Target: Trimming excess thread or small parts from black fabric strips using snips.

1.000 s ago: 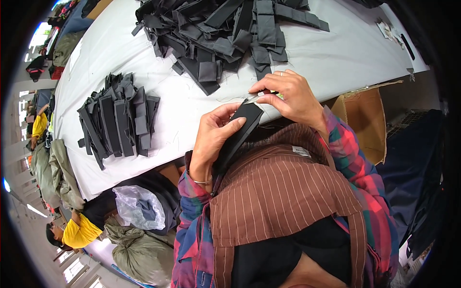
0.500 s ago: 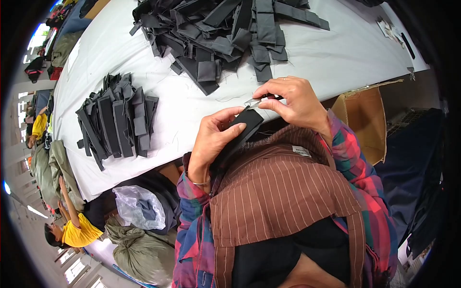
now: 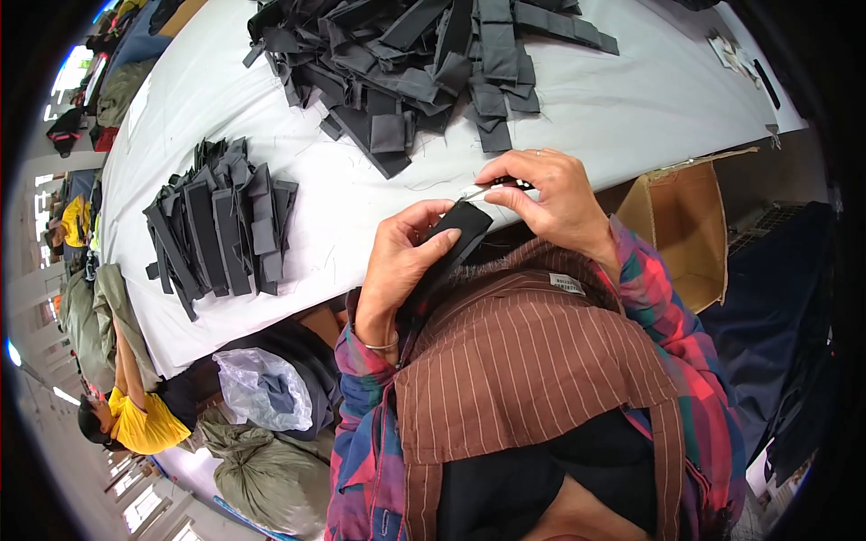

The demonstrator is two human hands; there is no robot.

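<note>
Gripped tight — left hand holds black fabric strip, right hand pinches snips.

Matt black cloth strip; shiny metal snips; white cloth table.

left hand grips a black fabric strip at the table edge. right hand holds small snips at the strip's top end. loose pile lies beyond; stacked strips at left. cardboard box at right.
</note>
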